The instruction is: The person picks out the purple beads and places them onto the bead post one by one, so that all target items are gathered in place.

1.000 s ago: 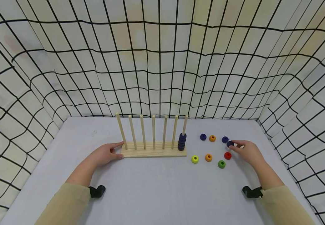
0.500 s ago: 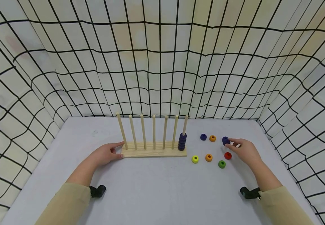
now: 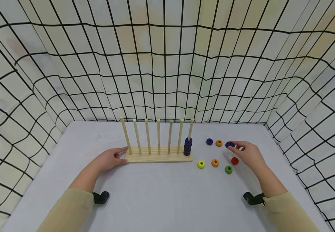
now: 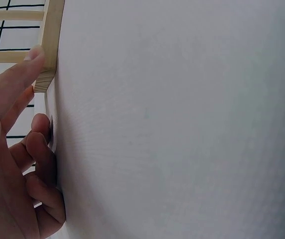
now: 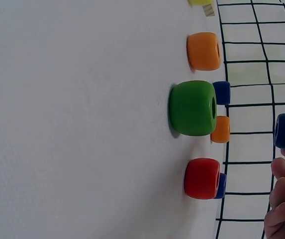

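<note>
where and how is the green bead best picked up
Probably pinch the green bead by its rounded side wall, thumb and finger on opposite sides, coming from above on the person's side. It rests with its hole facing up, so the side wall is exposed, and the red bead and nearer orange bead both lie farther from the person.

The peg rack (image 3: 158,158) is bare, grained wood. The beads (image 5: 189,112) look smooth, the surface (image 3: 167,196) matt, the sleeves (image 3: 68,209) cloth.
</note>
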Tool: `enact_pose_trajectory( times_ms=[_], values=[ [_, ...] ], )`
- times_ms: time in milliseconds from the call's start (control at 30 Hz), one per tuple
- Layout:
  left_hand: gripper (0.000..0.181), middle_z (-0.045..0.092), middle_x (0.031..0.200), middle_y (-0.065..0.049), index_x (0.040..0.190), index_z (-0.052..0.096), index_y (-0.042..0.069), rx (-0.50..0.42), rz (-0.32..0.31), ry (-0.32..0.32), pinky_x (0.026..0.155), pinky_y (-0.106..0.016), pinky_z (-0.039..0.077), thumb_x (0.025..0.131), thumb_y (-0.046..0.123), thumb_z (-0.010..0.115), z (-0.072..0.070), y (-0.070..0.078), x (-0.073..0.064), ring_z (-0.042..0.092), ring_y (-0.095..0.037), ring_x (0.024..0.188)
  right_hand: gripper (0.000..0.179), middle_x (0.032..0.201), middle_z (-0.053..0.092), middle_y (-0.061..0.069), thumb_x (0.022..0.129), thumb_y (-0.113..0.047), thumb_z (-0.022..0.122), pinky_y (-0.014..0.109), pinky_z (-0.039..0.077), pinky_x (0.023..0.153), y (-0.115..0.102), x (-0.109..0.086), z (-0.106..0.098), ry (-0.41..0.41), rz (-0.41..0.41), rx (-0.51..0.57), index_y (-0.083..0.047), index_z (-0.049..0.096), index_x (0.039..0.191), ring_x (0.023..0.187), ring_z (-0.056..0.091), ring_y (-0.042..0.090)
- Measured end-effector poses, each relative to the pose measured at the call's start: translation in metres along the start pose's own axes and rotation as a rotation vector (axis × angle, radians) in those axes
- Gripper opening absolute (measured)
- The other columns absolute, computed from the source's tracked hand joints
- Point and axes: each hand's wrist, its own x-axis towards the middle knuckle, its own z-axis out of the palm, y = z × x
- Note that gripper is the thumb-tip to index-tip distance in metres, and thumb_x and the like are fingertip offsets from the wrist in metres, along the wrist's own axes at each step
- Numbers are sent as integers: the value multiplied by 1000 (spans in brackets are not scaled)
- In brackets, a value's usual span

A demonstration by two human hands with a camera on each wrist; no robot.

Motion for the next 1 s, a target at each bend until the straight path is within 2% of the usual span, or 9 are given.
enact_pose_trajectory(
  times_ms=[300, 867, 1000],
  values=[
    [72, 47, 81, -6, 150, 45, 17, 1, -6, 6, 64, -35, 33, 88, 37, 75, 1, 1, -2, 43, -20, 73, 63, 105, 61, 12, 91, -53, 66, 31, 45, 63, -13, -3, -1, 31, -22, 15, -12, 60, 138, 93, 50, 28],
    [72, 47, 82, -6, 150, 45, 17, 8, -5, 4, 64, -35, 34, 88, 37, 75, 0, 2, -3, 43, -20, 73, 51, 106, 60, 11, 94, -41, 67, 30, 47, 64, -42, -3, 4, 48, -42, 81, -16, 60, 139, 93, 51, 27],
    [72, 47, 82, -6, 151, 45, 16, 3, 2, 1, 64, -34, 33, 88, 37, 75, 0, 3, -3, 43, -20, 73, 52, 106, 60, 9, 94, -42, 68, 31, 45, 63, -48, -2, 6, 54, -42, 97, -19, 60, 139, 93, 50, 26]
  ],
)
